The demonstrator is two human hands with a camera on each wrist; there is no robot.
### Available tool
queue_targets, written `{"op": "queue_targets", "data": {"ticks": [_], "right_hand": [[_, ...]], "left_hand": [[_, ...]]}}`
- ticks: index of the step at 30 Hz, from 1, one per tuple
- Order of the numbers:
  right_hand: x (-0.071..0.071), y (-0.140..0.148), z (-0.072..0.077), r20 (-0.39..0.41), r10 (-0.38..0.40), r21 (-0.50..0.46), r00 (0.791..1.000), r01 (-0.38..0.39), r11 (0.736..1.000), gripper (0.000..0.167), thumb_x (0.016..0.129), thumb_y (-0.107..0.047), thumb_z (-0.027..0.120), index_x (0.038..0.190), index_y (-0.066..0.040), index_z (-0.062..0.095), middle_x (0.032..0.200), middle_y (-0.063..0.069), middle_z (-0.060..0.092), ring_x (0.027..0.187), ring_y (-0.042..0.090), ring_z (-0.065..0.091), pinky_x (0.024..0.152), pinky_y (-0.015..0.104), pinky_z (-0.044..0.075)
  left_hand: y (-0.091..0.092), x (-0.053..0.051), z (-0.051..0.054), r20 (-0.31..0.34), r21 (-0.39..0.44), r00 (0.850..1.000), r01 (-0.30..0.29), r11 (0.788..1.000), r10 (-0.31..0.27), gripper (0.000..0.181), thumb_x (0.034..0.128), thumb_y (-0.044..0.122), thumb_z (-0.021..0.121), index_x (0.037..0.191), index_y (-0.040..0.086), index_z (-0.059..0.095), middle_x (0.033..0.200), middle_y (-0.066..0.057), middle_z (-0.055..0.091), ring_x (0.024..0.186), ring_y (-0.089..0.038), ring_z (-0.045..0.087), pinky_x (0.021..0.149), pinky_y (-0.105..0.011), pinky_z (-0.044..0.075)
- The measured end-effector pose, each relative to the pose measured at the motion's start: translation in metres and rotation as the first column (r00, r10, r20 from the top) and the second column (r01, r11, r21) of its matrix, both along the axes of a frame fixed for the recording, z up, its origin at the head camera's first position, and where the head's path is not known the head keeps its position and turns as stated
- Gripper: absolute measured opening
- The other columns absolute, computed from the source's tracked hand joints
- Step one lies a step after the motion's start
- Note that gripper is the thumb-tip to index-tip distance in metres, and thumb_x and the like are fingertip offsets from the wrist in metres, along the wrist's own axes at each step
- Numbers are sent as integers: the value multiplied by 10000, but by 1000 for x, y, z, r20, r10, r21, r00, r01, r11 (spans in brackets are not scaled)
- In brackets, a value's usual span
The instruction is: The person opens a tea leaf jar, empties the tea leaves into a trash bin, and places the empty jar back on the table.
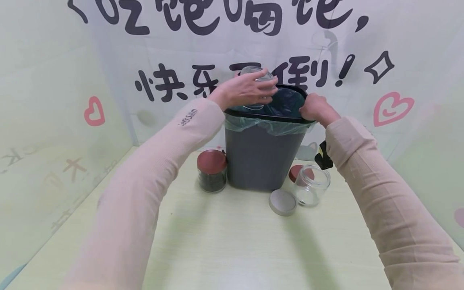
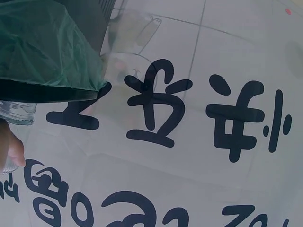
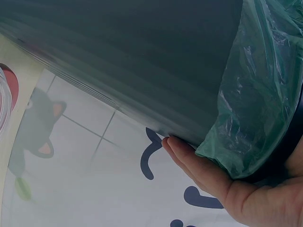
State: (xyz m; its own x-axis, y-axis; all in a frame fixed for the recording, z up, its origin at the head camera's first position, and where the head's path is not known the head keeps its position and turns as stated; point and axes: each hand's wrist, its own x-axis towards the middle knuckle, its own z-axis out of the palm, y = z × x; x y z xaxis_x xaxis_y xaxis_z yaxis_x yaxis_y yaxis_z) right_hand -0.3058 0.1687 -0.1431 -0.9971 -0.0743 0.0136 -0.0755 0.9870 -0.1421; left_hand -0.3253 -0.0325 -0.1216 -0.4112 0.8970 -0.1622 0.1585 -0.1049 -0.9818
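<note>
A dark grey bin [image 1: 262, 157], lined with a green bag [image 3: 255, 90] folded over its black rim, stands upright at the back of the table. My right hand [image 1: 319, 108] grips the rim at its right side; in the right wrist view the fingers of my right hand [image 3: 213, 182] lie along the bin's outer wall. Over the bin's left part, my left hand [image 1: 250, 89] holds a clear glass jar [image 1: 253, 71], tilted, its lower end at the opening. The left wrist view catches only the edge of the jar [image 2: 18, 112] and some fingers of my left hand [image 2: 10, 147].
A red-lidded jar with dark contents [image 1: 212, 171] stands left of the bin. To the right are an open glass jar [image 1: 311, 187], a grey lid [image 1: 282, 202] and a red lid [image 1: 295, 172]. Printed sheets [image 1: 119, 80] hang behind and at both sides.
</note>
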Motion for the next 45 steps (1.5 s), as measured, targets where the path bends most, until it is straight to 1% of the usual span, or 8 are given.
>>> {"op": "queue_targets", "data": {"ticks": [6,17,23,27,30,34,39,45], "right_hand": [[0,-1,0,8,-18,-12,1000,18,1000,335,868,-107,363,1003,180,468,964,254,455,891,379,467,834,437,394],[1,-2,-1,16,-34,-37,999,35,999,354,883,-118,355,1036,183,462,971,249,453,902,372,454,845,440,386],[5,1,-4,-23,-34,-116,999,32,993,338,864,-118,323,973,164,472,897,220,441,850,361,438,820,449,376],[6,2,-6,-45,-52,-165,998,43,985,286,865,-121,317,883,116,476,846,190,428,816,342,436,775,430,379],[7,3,-7,-59,-64,-195,996,51,979,249,861,-124,314,812,75,456,835,181,421,819,340,433,766,424,378],[8,5,-8,-75,-71,-216,995,53,975,230,846,-127,301,777,54,426,857,191,416,850,354,424,787,437,375],[10,6,-9,-85,-72,-249,994,49,967,221,843,-129,296,763,35,421,816,167,413,822,341,438,708,391,382],[12,8,-7,-77,-83,-290,994,57,955,274,895,-182,290,776,23,426,783,150,428,711,284,484,579,308,381]], "left_hand": [[-3,1,-1,-48,3,999,4,1000,-4,887,684,-133,671,1396,199,260,1440,-80,221,1305,-276,180,1035,-434,218],[-6,-1,-1,60,136,998,21,990,-30,616,841,-41,541,1377,152,306,1416,-108,267,1305,-289,207,1052,-401,219],[-8,-2,0,122,249,991,22,968,-54,571,869,-57,482,1381,129,307,1417,-127,282,1305,-300,228,1054,-390,226],[-10,0,2,159,352,986,-8,936,-52,556,880,-80,437,1384,109,300,1415,-138,290,1304,-308,235,1058,-381,226],[-12,1,2,213,475,975,-48,879,-62,544,875,-93,434,1375,79,311,1407,-149,306,1299,-318,244,1057,-374,229],[-14,0,0,297,642,947,-101,760,-125,554,834,-132,466,1347,35,343,1379,-181,338,1277,-347,273,1046,-379,254],[-18,1,-4,368,807,903,-193,558,-221,591,752,-183,459,1307,0,369,1325,-210,377,1226,-361,320,1032,-360,288],[-24,4,-3,463,864,855,-379,331,-231,660,705,-30,604,1305,3,332,1289,-194,384,1164,-339,329,993,-346,330]]}}
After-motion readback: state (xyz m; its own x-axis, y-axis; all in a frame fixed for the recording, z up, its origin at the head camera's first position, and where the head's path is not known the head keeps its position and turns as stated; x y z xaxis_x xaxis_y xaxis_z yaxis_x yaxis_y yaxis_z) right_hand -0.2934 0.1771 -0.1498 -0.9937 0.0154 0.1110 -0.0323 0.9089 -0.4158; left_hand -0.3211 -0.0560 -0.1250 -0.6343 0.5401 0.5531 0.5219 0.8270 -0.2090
